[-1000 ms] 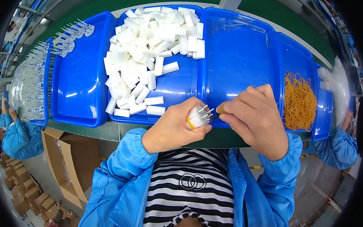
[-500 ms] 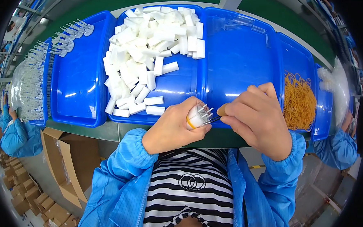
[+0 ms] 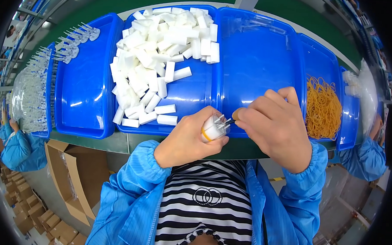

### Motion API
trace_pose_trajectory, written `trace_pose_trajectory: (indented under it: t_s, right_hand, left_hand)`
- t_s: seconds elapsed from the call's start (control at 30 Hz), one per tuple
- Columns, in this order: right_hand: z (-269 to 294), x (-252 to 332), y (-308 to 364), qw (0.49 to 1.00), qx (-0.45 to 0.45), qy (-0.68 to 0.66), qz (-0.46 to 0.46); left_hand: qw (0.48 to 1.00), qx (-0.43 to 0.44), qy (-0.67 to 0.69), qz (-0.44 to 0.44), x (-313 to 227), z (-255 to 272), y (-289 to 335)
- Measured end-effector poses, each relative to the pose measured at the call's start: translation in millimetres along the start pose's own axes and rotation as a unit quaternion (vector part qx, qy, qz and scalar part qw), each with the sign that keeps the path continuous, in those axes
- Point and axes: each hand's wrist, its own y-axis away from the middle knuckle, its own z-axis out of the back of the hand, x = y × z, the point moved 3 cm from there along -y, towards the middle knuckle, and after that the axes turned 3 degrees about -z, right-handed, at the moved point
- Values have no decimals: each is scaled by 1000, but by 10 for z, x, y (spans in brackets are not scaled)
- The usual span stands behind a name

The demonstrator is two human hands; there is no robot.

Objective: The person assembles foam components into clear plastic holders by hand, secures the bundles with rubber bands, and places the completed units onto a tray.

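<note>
My left hand point(image 3: 188, 137) is wrapped round a short, clear-walled cylinder point(image 3: 213, 128) with white material inside and a yellow rubber band point(image 3: 206, 134) about it. Thin white pins point(image 3: 221, 120) stick out of its end, which tilts toward my right hand. My right hand point(image 3: 273, 126) pinches dark, slender tweezers point(image 3: 229, 121), their tips among the pins. Something tan point(image 3: 236, 114) covers one fingertip there. Exactly what the tips touch is too small to tell.
Beyond my hands stand blue trays: white foam blocks point(image 3: 153, 58) in one, clear plastic pieces point(image 3: 265, 25) in another, yellow rubber bands point(image 3: 323, 109) on the right. White pinned parts point(image 3: 78, 38) lie at left. An open carton point(image 3: 76, 174) is on the floor; people in blue sit at both sides.
The tweezers in my right hand have moved left, deeper among the pins. The cylinder in my left hand has turned slightly, showing more of its end.
</note>
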Motion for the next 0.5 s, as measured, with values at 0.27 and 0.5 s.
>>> trace_pose_trajectory:
  t_s: [0.27,0.5]
  right_hand:
    - [-245,-261,250,971,-141,-64,-180]
    - [-679,-169,379,981,-97,24,-165]
  left_hand:
    - [944,92,306,79,8,116,26]
    - [883,114,456,16,59,71,0]
